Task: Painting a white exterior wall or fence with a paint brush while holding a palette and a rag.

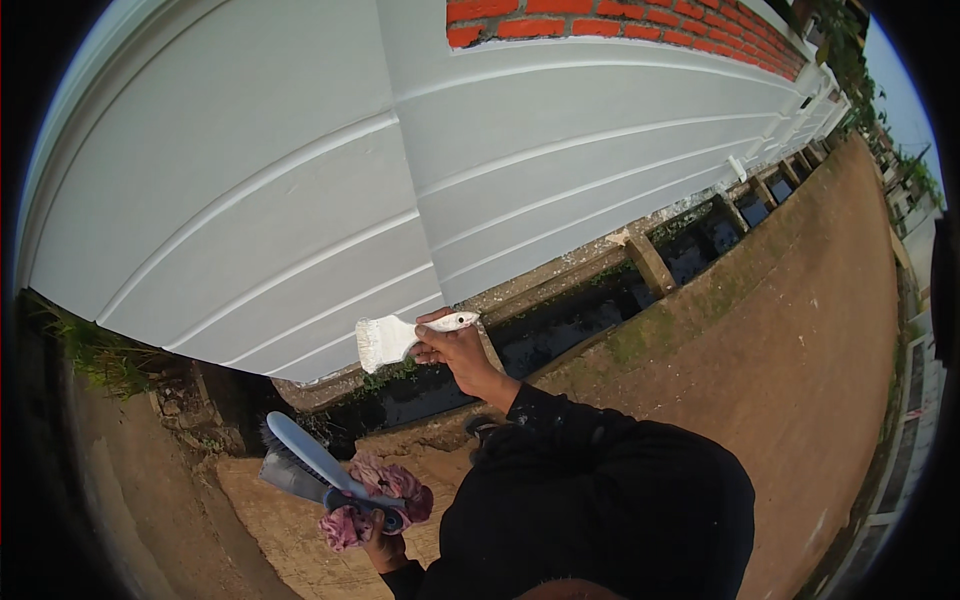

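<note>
My right hand [458, 350] is closed round the handle of a wide white paintbrush [385, 342], held out in front of the grey wall [300, 180]. The brush's bristle end points left and looks coated white. Lower left, my left hand [385, 547] grips a bundle. In it are a light-blue hand brush [310, 455] with dark bristles, a grey flat-bladed tool [290, 478] and a crumpled pink cloth [385, 477]. The cloth covers part of the handles and fingers, and I cannot make out the flat tool's kind.
An open drain [540, 345] with dark water runs along the foot of the wall, crossed by concrete braces [650, 262]. A brown dirt path [740, 370] lies on the right. Orange brickwork [600, 20] tops the wall. Grass [110, 350] grows at the far left.
</note>
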Demonstrator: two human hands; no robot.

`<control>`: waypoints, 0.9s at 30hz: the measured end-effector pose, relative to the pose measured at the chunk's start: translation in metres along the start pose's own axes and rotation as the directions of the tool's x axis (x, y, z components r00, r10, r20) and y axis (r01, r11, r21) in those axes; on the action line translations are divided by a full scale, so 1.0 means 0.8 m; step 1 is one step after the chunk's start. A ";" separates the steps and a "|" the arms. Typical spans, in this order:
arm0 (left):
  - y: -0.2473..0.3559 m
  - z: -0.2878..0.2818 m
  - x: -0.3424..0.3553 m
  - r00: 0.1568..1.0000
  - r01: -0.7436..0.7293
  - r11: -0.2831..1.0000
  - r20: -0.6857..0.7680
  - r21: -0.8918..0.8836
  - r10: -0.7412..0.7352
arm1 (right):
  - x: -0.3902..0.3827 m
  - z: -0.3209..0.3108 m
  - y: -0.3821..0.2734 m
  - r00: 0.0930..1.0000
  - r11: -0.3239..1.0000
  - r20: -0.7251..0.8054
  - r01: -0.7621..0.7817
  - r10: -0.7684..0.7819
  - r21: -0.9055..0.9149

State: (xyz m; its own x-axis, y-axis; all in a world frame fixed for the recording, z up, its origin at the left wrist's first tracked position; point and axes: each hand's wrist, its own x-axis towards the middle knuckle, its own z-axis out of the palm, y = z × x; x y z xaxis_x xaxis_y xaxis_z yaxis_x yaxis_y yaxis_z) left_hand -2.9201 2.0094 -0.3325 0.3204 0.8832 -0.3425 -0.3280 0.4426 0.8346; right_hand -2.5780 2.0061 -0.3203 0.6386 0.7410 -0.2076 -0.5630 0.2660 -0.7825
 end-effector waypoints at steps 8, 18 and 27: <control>-0.034 -0.048 0.031 0.998 0.066 0.989 0.034 -0.135 -0.062 | 0.014 -0.014 0.016 0.999 0.999 0.019 0.039 -0.039 0.009; -0.058 -0.072 0.056 0.998 0.057 0.994 0.031 -0.098 -0.054 | 0.024 -0.029 0.032 0.999 0.999 -0.006 0.050 -0.050 0.016; -0.044 -0.035 0.054 0.994 0.073 0.995 0.091 -0.063 -0.067 | -0.007 -0.047 0.010 0.995 0.996 -0.059 0.081 -0.083 -0.038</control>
State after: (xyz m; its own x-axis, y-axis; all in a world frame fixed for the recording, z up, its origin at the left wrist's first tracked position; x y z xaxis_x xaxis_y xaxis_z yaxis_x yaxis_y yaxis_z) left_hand -2.9199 2.0365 -0.3886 0.4216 0.8336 -0.3569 -0.3587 0.5148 0.7787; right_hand -2.5664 1.9805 -0.3475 0.7127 0.6790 -0.1761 -0.4895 0.3016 -0.8182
